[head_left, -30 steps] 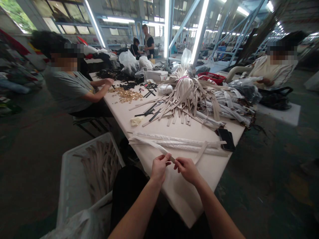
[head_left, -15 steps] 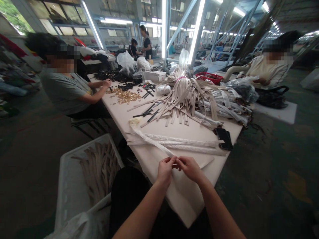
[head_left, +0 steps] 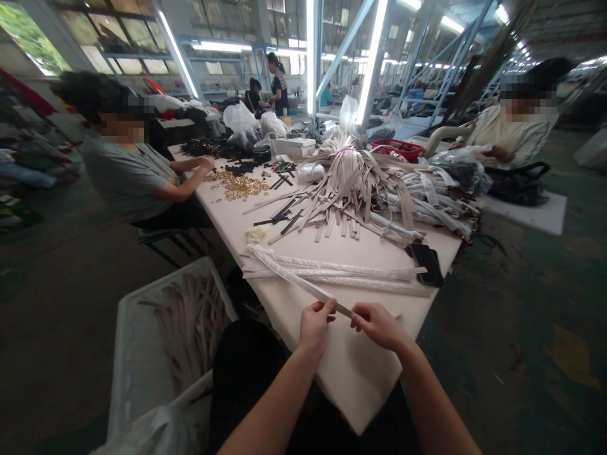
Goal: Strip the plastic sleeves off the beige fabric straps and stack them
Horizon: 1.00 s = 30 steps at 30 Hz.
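Observation:
A long pale strap point(head_left: 296, 280) slants from the left side of the table toward me, its near part bare beige and its far part whitish. My left hand point(head_left: 317, 325) pinches it between thumb and fingers. A short way along, toward its near end, my right hand point(head_left: 377, 323) grips the same strap. Just beyond lie several wrapped straps point(head_left: 351, 273) side by side across the table. By the far end of the held strap rests a crumpled yellowish piece point(head_left: 256, 235).
A big bundle of beige straps point(head_left: 348, 183) spreads over the table point(head_left: 379, 246). Two dark phones point(head_left: 427, 264) lie at the right edge. A white crate point(head_left: 124, 341) of straps stands at my left. One person point(head_left: 137, 170) sits left beside gold-coloured pieces point(head_left: 239, 185); another point(head_left: 515, 136) sits right.
My right hand has moved right, away from my left hand, and a stretch of bare beige strap now shows between them. The left hand has hardly moved.

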Each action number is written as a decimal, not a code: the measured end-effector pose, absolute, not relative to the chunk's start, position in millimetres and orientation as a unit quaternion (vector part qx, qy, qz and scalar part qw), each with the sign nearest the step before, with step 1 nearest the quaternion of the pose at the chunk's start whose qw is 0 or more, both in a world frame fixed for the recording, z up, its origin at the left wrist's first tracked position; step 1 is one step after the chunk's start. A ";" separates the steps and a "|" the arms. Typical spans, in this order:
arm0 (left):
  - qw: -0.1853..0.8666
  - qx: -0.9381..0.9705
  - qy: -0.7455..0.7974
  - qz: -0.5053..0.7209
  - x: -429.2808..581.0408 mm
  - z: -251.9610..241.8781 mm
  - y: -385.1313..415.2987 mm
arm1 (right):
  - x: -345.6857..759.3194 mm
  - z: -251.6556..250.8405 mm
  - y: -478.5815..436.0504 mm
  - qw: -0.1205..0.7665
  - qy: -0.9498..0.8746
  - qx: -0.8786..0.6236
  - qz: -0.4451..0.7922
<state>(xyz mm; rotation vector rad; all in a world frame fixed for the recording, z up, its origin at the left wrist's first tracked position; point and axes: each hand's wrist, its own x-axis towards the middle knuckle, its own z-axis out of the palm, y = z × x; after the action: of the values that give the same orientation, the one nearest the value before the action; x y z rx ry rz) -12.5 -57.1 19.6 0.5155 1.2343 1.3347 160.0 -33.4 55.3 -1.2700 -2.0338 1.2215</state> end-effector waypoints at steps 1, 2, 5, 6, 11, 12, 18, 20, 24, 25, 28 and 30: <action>0.578 0.214 0.538 0.576 -13.4 19.1 -56.2 | 162.8 55.9 -33.4 0.214 -0.740 -0.464 0.436; 0.576 0.210 0.541 0.576 -12.9 18.5 -55.4 | 163.8 55.9 -33.2 0.209 -0.742 -0.470 0.429; 0.601 0.222 0.521 0.564 -4.3 16.4 -53.5 | 159.1 54.4 -31.2 0.223 -0.735 -0.480 0.424; 0.612 0.227 0.513 0.558 -1.4 15.9 -52.9 | 157.2 54.3 -30.3 0.231 -0.731 -0.477 0.431; 0.617 0.187 0.514 0.566 -8.9 16.8 -46.9 | 168.3 58.7 -27.5 0.224 -0.718 -0.461 0.471; 0.621 0.169 0.508 0.572 -12.3 17.0 -45.9 | 172.3 59.1 -27.8 0.217 -0.718 -0.464 0.471; 0.603 0.182 0.511 0.585 -2.0 12.0 -56.1 | 168.5 52.4 -33.3 0.207 -0.725 -0.492 0.436; 0.597 0.196 0.516 0.582 4.9 10.4 -61.8 | 164.6 51.3 -35.1 0.213 -0.725 -0.494 0.429; 0.596 0.187 0.520 0.583 2.8 13.3 -63.3 | 172.2 55.3 -36.6 0.196 -0.727 -0.469 0.462; 0.591 0.181 0.521 0.589 1.2 14.8 -61.9 | 175.2 56.6 -36.2 0.184 -0.729 -0.466 0.467; 0.586 0.177 0.519 0.596 4.8 17.6 -57.7 | 177.1 59.0 -33.3 0.168 -0.732 -0.480 0.453; 0.599 0.181 0.509 0.591 14.0 17.4 -56.6 | 172.2 59.1 -30.7 0.182 -0.728 -0.484 0.451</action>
<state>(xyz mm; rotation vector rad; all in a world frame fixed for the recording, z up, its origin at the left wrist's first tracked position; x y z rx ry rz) 14.0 -56.6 17.4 0.4189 1.1793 1.3706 172.2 -30.7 59.1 -1.3652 -2.0542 1.2743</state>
